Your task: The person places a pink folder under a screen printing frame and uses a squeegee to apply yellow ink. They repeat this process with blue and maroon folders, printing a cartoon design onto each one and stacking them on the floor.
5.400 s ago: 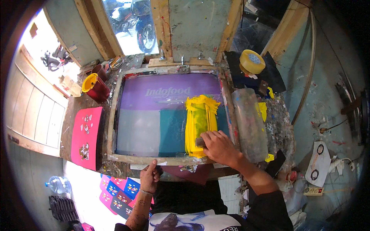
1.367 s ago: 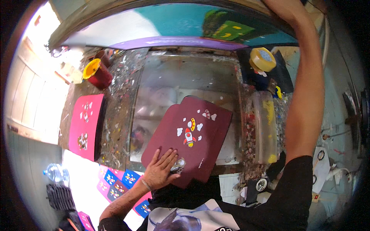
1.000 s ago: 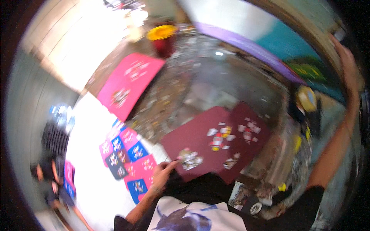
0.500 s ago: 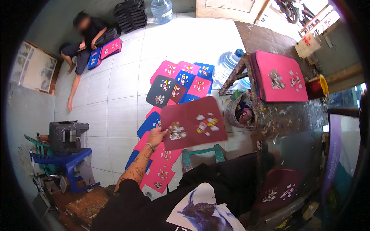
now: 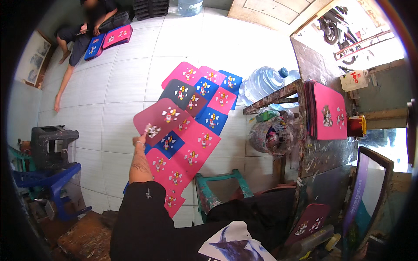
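My left hand [image 5: 140, 140] is closed on the near edge of a maroon panel [image 5: 152, 111] with two rounded corners and printed cartoon figures. The maroon panel lies or hovers low over the left side of overlapping panels spread across the floor. Among these are a dark grey panel [image 5: 170, 89], several pink panels [image 5: 204, 130] and several blue panels [image 5: 223, 119], bearing similar prints. My right hand is out of view. At the lower right, another maroon panel [image 5: 307, 224] leans by the table.
A paint-stained table [image 5: 320, 161] at the right bears a stack of panels [image 5: 331, 102]. Nearby are a bin [image 5: 265, 135], a water jug [image 5: 263, 82] and a green stool [image 5: 224, 185]. Plastic stools [image 5: 52, 143] stand left. A person [image 5: 89, 26] sits at the far left beside more panels.
My left hand has carried the maroon panel forward and left, from above my lap to the left side of the spread panels. The view has shifted too.
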A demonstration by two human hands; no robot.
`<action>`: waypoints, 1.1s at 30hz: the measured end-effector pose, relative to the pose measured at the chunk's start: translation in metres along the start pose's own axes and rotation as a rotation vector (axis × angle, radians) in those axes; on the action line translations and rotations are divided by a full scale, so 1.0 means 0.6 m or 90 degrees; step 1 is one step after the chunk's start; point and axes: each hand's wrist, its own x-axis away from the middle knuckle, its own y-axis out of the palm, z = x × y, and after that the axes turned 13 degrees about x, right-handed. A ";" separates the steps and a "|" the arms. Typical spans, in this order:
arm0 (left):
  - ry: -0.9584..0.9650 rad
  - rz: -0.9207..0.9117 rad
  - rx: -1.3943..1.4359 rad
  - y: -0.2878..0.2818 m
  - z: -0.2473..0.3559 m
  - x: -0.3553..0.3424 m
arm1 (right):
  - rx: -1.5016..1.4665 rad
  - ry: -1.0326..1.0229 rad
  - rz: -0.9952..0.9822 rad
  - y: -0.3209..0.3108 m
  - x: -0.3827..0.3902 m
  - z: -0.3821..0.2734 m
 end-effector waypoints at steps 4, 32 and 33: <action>-0.102 0.201 -0.164 -0.017 0.060 0.049 | 0.006 -0.006 0.019 -0.057 -0.008 0.001; 1.523 -1.451 -0.570 0.487 0.186 1.414 | 0.196 -0.140 0.199 -0.235 -0.183 -0.132; 1.541 -1.450 -0.548 0.487 0.178 1.420 | 0.198 -0.154 0.233 -0.238 -0.204 -0.117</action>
